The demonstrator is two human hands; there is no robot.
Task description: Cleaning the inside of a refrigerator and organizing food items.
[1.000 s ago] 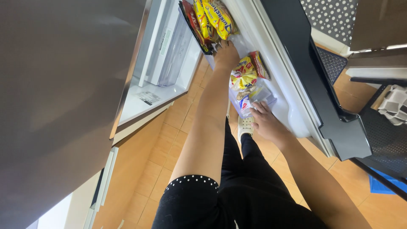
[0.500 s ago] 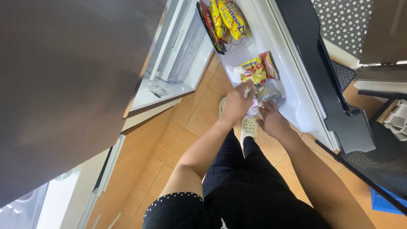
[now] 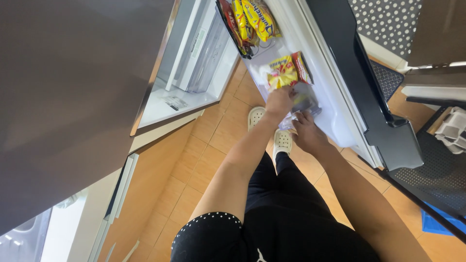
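The yellow-and-red packet (image 3: 285,72) lies on the white door shelf (image 3: 335,121), its long axis running across the shelf, the red end toward the door's dark edge. It is crinkled and glossy. The left hand (image 3: 279,101) touches its lower edge, fingers curled; whether they pinch it I cannot tell. The right hand (image 3: 307,133) closes on a small clear pack (image 3: 305,103) just beside it.

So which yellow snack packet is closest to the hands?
The yellow and red packet lying alone in the white drawer, just above the left hand. The other yellow packets stand bunched together at the drawer's far end.
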